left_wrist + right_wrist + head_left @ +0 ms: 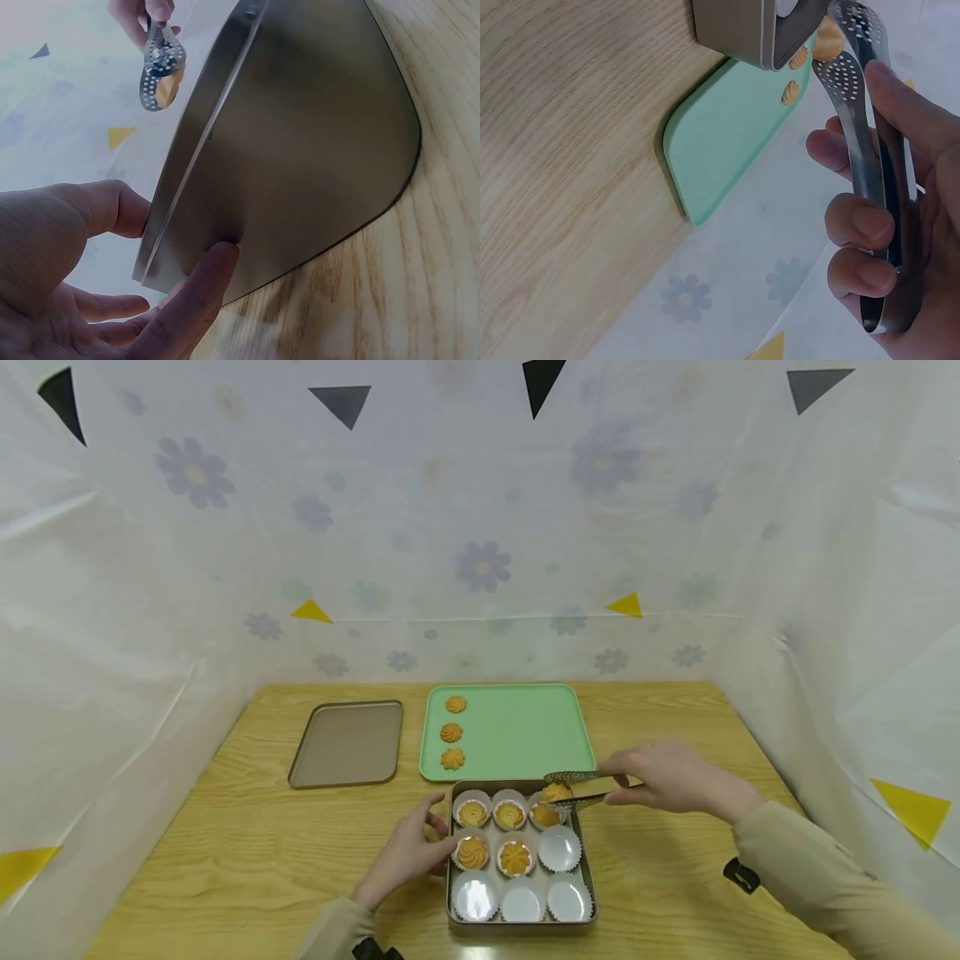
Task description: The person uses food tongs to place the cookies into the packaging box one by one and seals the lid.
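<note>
While tongs [864, 146] grip it, a cookie [827, 45] seemingly hovers between both hands [411, 850] [670, 774].

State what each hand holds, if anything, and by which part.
The right hand grips the metal tongs around their arms, behind the perforated tips, which pinch a cookie. The left hand touches the side of the baking tin.

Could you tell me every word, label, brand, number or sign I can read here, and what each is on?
None: no readable text on the tongs, baking tin or green tray.
The wall sheet shows flowers and plain triangles, no lettering.
The black piece by the right sleeve is too small to tell.
</note>
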Demonstrator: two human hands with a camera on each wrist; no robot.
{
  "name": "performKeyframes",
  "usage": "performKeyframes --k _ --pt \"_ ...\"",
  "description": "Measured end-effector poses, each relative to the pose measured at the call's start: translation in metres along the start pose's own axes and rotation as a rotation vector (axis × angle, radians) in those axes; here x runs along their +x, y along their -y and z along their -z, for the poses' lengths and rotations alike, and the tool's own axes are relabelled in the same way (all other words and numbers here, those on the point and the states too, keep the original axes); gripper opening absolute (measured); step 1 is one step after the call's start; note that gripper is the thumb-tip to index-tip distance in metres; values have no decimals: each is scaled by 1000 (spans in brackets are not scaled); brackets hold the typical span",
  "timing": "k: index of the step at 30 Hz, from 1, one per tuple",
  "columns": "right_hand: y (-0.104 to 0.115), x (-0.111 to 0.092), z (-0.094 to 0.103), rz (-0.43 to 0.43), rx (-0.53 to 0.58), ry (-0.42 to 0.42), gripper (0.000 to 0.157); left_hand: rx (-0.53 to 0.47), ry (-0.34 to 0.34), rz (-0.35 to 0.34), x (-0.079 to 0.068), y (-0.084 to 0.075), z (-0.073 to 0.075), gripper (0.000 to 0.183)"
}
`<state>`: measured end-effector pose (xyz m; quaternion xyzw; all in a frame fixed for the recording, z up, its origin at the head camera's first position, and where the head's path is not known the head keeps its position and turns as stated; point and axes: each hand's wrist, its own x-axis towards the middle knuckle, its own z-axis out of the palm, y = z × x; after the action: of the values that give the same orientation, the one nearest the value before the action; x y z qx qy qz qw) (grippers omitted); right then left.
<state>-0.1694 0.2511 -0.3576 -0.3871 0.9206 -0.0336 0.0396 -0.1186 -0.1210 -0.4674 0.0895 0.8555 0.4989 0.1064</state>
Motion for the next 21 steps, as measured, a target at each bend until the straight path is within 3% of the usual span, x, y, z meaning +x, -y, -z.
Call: performKeyframes --k 7,15,21 --pt "9 0 -1 22 37 79 36 -4 1 7 0 0 0 75" --pt "16 1 -2 65 33 101 21 -3 0 13 -1 0 0 76" --pt "19 3 -7 81 21 105 19 4 -1 7 0 0 0 75"
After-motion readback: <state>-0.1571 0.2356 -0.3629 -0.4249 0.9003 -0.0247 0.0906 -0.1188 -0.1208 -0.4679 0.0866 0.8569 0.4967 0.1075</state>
